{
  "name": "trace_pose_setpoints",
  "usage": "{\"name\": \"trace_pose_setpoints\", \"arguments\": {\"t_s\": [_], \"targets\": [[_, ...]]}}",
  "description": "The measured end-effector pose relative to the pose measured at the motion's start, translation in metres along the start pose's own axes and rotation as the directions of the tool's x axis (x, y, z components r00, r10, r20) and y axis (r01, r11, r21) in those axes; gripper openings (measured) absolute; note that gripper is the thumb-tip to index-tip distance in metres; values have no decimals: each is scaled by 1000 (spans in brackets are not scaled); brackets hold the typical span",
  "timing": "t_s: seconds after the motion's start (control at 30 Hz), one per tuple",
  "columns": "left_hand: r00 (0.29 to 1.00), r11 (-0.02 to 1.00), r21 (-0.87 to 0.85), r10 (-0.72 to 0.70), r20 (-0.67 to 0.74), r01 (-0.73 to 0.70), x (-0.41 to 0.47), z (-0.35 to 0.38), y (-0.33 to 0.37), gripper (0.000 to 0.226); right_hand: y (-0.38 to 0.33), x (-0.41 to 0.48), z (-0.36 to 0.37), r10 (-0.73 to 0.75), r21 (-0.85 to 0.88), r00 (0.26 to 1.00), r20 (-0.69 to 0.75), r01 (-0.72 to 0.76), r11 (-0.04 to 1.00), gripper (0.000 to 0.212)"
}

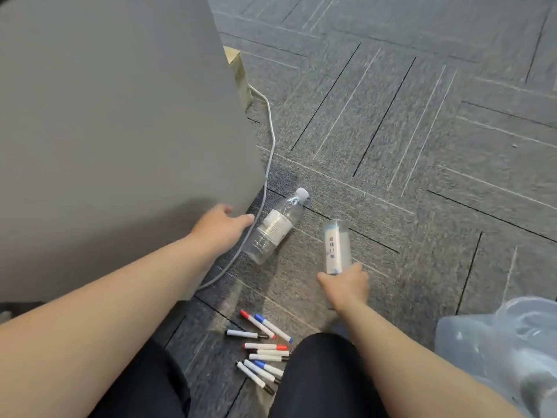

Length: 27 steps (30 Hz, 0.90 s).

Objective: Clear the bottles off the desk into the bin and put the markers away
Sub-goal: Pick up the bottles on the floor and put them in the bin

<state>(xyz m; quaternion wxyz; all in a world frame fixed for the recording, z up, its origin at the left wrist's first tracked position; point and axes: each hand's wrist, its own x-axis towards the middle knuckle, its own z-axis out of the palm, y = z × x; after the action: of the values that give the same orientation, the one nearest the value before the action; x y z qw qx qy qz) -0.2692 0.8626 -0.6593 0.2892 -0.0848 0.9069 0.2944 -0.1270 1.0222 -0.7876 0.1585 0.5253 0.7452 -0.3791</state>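
A clear plastic bottle with a white label and white cap (275,226) lies on its side on the grey carpet. My left hand (221,226) reaches toward it with fingers extended, just left of the bottle and not touching it. My right hand (346,285) grips the lower end of a second clear bottle with a white label (336,244), which points away from me. Several white markers with red, blue and black caps (263,349) lie scattered on the carpet between my knees.
A grey desk panel (120,131) fills the left side. A grey cable (268,164) runs down the floor beside it and passes under my left hand. A bin lined with a translucent plastic bag (500,345) stands at the lower right.
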Motion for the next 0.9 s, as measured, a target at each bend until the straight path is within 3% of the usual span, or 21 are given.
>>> {"name": "trace_pose_setpoints", "arguments": {"t_s": [0.17,0.3,0.4,0.6,0.73,0.9], "targets": [[992,976,191,92,86,-107,38,50,38,60,-45,-4,-90,-212,84,969,-127,224,971,50],[989,909,410,19,146,-78,65,93,13,67,-63,-13,-144,-372,130,900,-226,407,904,50],[970,895,446,-124,208,19,54,122,-21,86,-67,-13,-156,-383,158,893,-236,424,892,55],[965,920,392,-125,231,26,34,121,-32,83,-65,-24,-148,-349,108,925,-150,366,924,46],[969,922,361,53,242,-141,28,75,23,77,-79,-35,-163,-363,92,919,-156,379,921,41],[897,864,264,372,238,-429,-4,2,118,78,-97,-60,-221,-413,98,879,-236,445,890,44]]}}
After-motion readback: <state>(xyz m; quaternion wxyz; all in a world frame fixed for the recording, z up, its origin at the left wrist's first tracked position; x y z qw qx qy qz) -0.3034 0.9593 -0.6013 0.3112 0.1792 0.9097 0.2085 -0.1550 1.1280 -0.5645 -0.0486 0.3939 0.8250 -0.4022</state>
